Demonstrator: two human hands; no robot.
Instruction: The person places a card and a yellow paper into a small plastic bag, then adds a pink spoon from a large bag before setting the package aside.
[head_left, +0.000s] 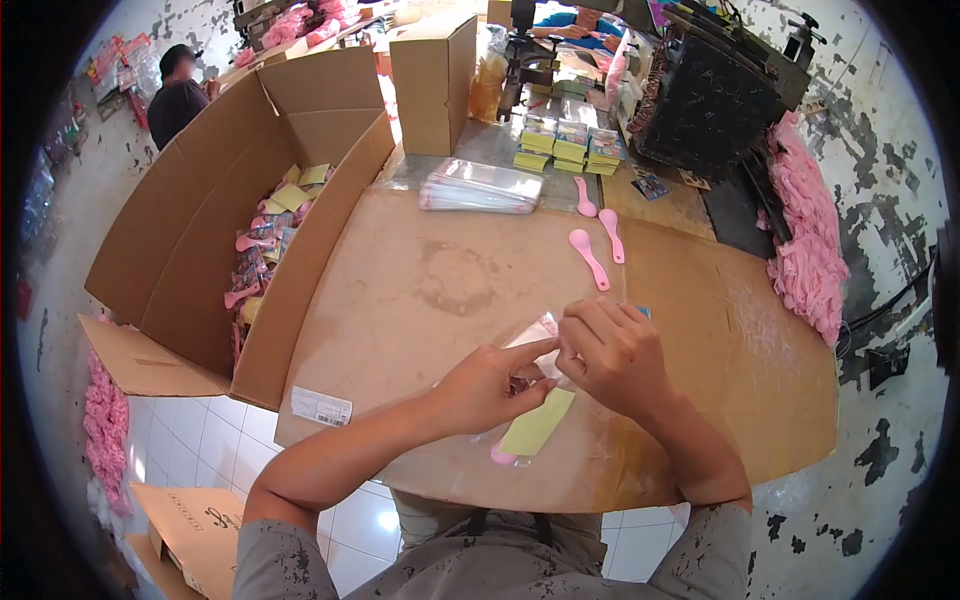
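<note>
Over the front middle of the cardboard-topped table, both my hands work on one clear plastic bag. A yellow card shows through its lower part, and a pink spoon end sticks out past the card's corner. My left hand pinches the bag's side between thumb and fingers. My right hand is closed at the bag's upper right, its fingertips close to my left index finger; a small blue edge shows behind it. Beyond my hands lie three loose pink spoons.
An open cardboard box with packed bags stands at the left. Clear bags lie in a stack at the back, near card stacks. A dark machine stands back right beside a pink heap. Another person is far left.
</note>
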